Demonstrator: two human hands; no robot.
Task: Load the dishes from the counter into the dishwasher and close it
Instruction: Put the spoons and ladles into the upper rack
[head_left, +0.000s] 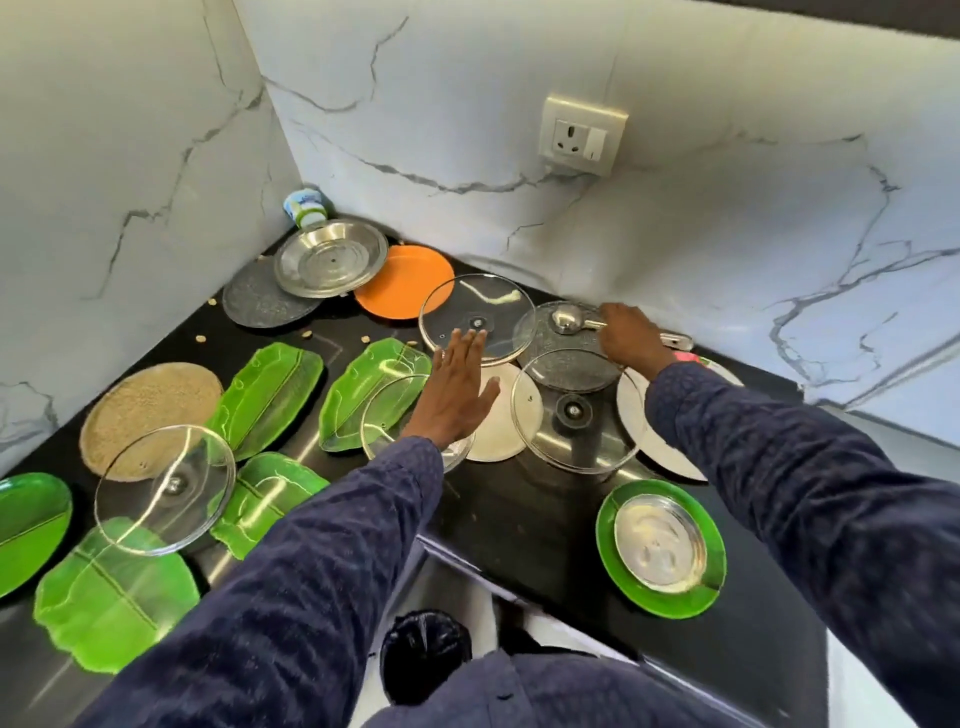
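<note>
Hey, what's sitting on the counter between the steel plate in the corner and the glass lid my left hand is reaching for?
In the head view, an orange plate lies between the steel plate and the glass lid, partly tucked under both.

Five green leaf-shaped plates (270, 397) lie out, plus two round green plates (661, 545). Four glass lids (165, 488) show. There are two grey speckled plates (265, 304), one orange plate (405, 280), and one steel ladle (566, 322).

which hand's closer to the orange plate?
Left. The left hand reaches flat over the glass lid just right of the orange plate; the right hand grips a steel ladle farther right.
</note>
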